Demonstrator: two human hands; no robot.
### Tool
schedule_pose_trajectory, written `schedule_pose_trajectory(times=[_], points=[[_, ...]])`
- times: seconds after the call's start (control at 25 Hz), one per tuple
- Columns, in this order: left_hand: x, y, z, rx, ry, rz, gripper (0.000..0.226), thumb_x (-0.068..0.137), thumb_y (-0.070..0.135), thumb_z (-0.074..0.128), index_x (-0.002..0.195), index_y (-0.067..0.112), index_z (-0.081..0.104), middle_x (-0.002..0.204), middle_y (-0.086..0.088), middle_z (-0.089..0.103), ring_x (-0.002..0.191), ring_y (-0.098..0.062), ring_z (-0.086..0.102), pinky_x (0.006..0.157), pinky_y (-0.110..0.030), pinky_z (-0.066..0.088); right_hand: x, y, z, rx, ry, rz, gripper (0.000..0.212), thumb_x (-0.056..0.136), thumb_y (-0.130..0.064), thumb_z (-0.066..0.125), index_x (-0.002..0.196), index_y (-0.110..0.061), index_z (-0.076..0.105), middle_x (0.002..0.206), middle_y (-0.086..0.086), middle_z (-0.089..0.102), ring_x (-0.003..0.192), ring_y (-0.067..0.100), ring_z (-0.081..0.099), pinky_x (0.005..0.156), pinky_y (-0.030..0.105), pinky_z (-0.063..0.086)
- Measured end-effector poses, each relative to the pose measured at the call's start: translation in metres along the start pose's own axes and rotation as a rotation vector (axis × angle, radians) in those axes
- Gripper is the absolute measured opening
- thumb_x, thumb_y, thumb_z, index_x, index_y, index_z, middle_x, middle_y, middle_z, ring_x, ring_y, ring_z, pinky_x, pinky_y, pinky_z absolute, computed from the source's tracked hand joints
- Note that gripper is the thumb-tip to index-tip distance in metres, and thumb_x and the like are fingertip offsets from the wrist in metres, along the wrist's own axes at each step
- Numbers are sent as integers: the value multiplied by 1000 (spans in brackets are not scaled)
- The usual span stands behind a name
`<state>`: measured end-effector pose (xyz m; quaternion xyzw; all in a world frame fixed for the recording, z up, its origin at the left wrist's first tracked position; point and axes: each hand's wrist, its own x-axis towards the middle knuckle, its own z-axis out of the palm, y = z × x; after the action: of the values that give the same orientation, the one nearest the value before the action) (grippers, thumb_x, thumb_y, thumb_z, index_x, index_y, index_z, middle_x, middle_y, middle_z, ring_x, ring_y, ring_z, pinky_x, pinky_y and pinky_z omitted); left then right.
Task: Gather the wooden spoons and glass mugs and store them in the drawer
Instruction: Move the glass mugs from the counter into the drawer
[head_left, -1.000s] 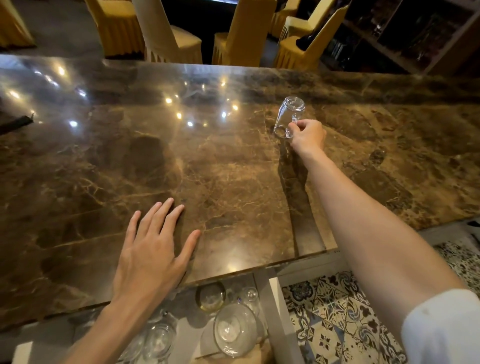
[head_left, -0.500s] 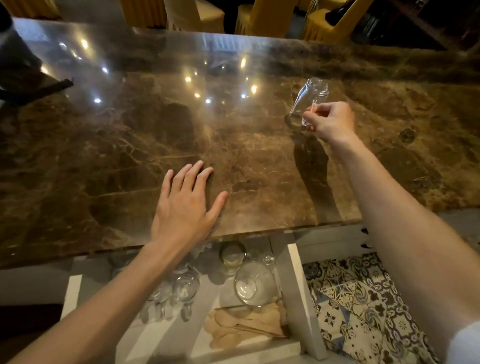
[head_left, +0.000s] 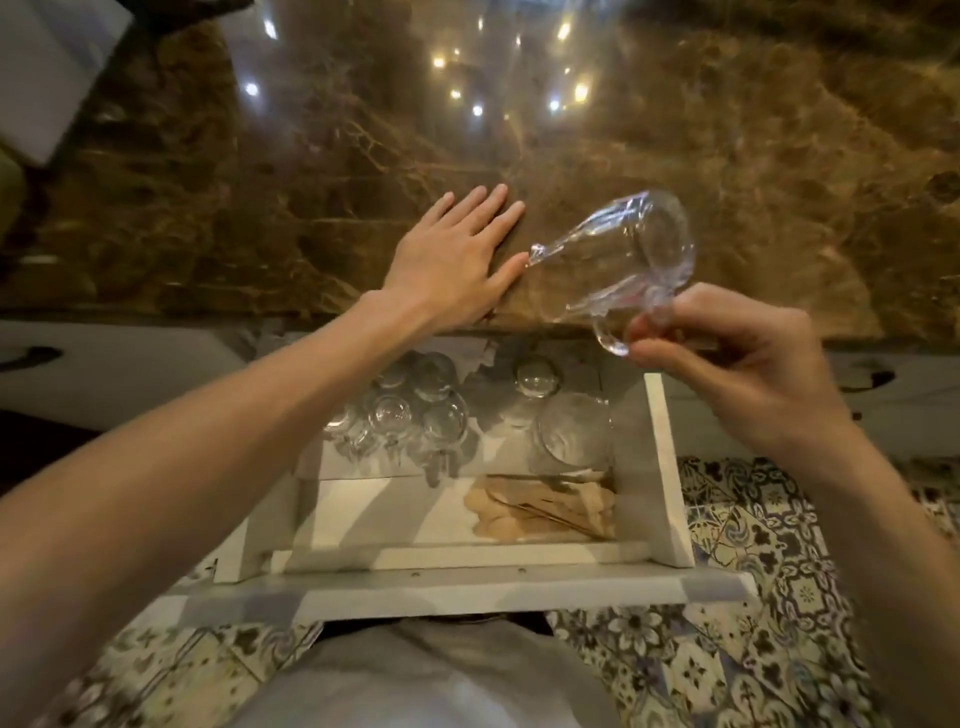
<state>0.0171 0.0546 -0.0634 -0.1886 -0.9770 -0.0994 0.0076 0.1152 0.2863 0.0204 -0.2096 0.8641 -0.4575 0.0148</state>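
My right hand grips a clear glass mug by its handle, tilted on its side in the air over the counter's near edge, above the open white drawer. Several glass mugs stand in the drawer's back part, with a larger glass at the right. A pile of wooden spoons lies in the front right compartment. My left hand rests flat on the brown marble counter, fingers spread, holding nothing.
The drawer's front panel juts toward my body. Patterned floor tiles show on both sides below it. A pale flat object lies at the counter's far left corner. The drawer's front left compartment holds nothing.
My right hand has carried the mug from the far middle of the counter back to its near edge, above the drawer. The view has tipped down. My left hand stays flat on the counter.
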Motion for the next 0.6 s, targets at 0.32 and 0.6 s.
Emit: schedule_pose_trajectory(times=[0.32, 0.6], points=[[-7, -17, -4, 9, -60, 146, 66, 95, 58, 13, 150, 23, 8, 159, -1, 5, 146, -14, 1, 119, -36, 1, -23, 5, 75, 86, -397, -80, 15, 80, -13, 69, 95, -13, 72, 92, -2, 68, 85, 5, 65, 72, 22, 55], [-7, -16, -6, -13, -25, 130, 65, 96, 57, 15, 150, 22, 11, 159, -1, 8, 146, -14, 2, 119, -36, 2, -18, 15, 157, -177, -684, -158, 21, 93, -25, 54, 89, -10, 68, 79, 3, 71, 72, 17, 63, 69, 32, 48]])
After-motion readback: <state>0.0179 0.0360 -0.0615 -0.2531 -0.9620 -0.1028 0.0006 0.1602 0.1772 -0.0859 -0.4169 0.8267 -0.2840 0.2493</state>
